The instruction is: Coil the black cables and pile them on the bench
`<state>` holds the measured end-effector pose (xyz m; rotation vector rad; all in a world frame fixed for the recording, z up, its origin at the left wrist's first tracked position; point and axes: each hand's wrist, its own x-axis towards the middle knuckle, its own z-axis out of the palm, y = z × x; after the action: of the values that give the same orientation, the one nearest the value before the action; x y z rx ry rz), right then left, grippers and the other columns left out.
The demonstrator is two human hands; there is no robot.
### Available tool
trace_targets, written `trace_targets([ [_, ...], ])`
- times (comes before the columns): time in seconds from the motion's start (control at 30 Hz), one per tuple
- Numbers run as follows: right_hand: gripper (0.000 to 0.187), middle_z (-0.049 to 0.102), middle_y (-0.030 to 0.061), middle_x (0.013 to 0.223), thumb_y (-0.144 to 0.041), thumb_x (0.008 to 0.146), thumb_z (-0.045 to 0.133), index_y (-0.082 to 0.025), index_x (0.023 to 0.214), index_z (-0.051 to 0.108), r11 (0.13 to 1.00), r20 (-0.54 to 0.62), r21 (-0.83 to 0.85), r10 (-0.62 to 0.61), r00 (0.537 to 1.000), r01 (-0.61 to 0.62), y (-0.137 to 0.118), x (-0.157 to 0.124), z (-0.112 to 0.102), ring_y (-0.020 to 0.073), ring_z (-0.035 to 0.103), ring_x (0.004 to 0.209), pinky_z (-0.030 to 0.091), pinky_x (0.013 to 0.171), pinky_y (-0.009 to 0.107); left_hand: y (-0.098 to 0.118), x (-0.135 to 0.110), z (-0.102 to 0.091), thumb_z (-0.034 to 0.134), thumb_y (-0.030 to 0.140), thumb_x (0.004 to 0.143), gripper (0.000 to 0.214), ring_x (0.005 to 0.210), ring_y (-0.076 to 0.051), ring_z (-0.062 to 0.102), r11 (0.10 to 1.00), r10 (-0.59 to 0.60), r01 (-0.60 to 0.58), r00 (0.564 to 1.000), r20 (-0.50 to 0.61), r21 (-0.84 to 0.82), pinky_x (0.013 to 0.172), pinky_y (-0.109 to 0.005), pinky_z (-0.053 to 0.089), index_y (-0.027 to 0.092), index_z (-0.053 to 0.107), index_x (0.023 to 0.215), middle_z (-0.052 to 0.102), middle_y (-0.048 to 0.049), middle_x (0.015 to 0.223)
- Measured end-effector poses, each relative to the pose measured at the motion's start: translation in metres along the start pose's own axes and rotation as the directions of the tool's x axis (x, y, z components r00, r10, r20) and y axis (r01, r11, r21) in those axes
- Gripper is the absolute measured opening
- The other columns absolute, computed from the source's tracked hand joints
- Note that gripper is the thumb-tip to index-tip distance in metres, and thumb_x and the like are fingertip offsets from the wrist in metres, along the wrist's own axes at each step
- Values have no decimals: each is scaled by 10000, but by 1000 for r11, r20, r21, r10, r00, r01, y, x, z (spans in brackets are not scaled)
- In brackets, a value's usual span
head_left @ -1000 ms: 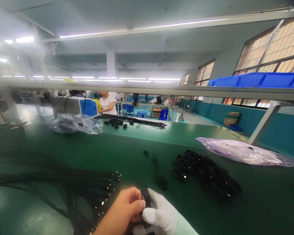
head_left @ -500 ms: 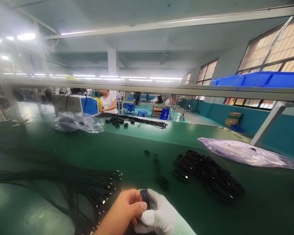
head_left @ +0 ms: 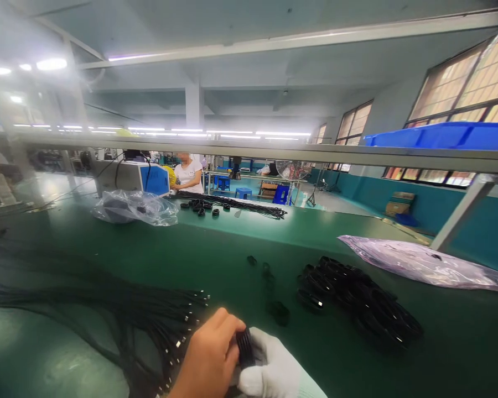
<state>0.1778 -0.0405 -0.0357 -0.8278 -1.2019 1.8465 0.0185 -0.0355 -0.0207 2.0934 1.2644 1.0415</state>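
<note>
A black cable (head_left: pixel 244 348) is wound into a tight coil between my two hands, low in the middle of the view. My bare left hand (head_left: pixel 213 354) grips it from the left, with curled fingers at the upper edge of the coil. My right hand (head_left: pixel 269 362), in a white glove, is closed round the other side, its thumb at the bottom. The lower part of the coil is hidden by the hands. Just left of them lies a spread bundle of straight black cables (head_left: pixel 149 309) with small shiny metal plugs at the ends. To the right is a heap of coiled black cables (head_left: pixel 357 298).
Several small black ties or loops (head_left: pixel 269 276) lie on the green table (head_left: pixel 216 260). A pinkish plastic bag (head_left: pixel 423 260) is at the right, a clear bag (head_left: pixel 136 209) at the back left beside a blue-and-grey machine (head_left: pixel 153 179). A co-worker (head_left: pixel 188 174) sits beyond; a shelf rail (head_left: pixel 249 146) crosses overhead.
My left hand has turned over the coil, its back now upward and the thumb out of sight. The right hand still holds the coil. The view has shifted slightly.
</note>
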Motion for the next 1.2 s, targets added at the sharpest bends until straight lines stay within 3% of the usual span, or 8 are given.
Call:
trace_targets([
  [0.27,456,594,99,1032,-282,746,720,-134,1140,543,955,164,297,-28,986,-22,1,-7,-3,194,617,915,502,764,335,-4,21,-2,489,46,677,243,717,-155,565,978,-66,73,997,37,-196,664,-252,420,177,652,801,590,-9,780],
  [0.4,443,616,121,1111,-427,877,549,-112,1188,546,831,283,539,-23,959,-139,4,-7,-9,161,641,913,481,745,252,-4,32,-28,552,147,731,371,953,-190,572,844,-92,241,945,313,-479,842,-295,429,213,651,1083,640,-35,1060],
  [0.53,595,655,159,1028,-565,839,530,-47,1127,581,834,361,512,8,933,-205,3,-4,-6,161,672,788,473,691,230,-13,34,-32,670,170,653,504,1020,-223,577,613,95,384,832,547,-690,898,-329,422,218,627,1153,646,-40,1128],
  [0.73,574,618,42,820,-384,653,773,-141,1108,522,992,-23,125,-2,1000,5,-4,-5,-4,123,607,632,420,550,213,-14,29,-23,643,168,673,420,1121,-251,511,885,-108,256,925,363,-389,1000,-364,346,221,675,1089,629,-51,1155],
  [1.0,534,598,68,835,-457,683,709,-119,1048,516,984,41,175,-33,999,26,-1,-7,-9,123,608,629,443,604,243,-12,24,6,535,89,637,486,864,-193,601,915,-54,115,985,165,-387,798,-290,476,189,641,1101,647,-57,1012],
  [1.07,528,598,78,856,-512,755,591,-124,1099,491,998,-99,-31,-49,994,46,-11,-9,-15,130,608,633,479,623,279,-25,22,10,585,189,692,451,789,-185,609,910,-25,80,990,138,-406,745,-291,495,198,624,1140,649,-63,1019],
  [1.13,518,601,109,957,-482,810,475,-129,1188,449,917,-385,-397,-116,916,-51,-30,-7,-34,161,630,687,516,648,333,-44,21,12,614,331,734,407,805,-204,629,901,-68,117,989,132,-417,763,-307,508,207,637,1121,664,-67,1031],
  [1.2,573,597,147,1068,-363,786,520,-120,1289,391,751,-596,-611,-227,770,-251,-58,-4,-64,208,645,821,518,739,376,-64,24,14,598,398,757,355,924,-238,640,882,-173,213,976,130,-421,824,-316,509,216,666,1054,681,-61,1045],
])
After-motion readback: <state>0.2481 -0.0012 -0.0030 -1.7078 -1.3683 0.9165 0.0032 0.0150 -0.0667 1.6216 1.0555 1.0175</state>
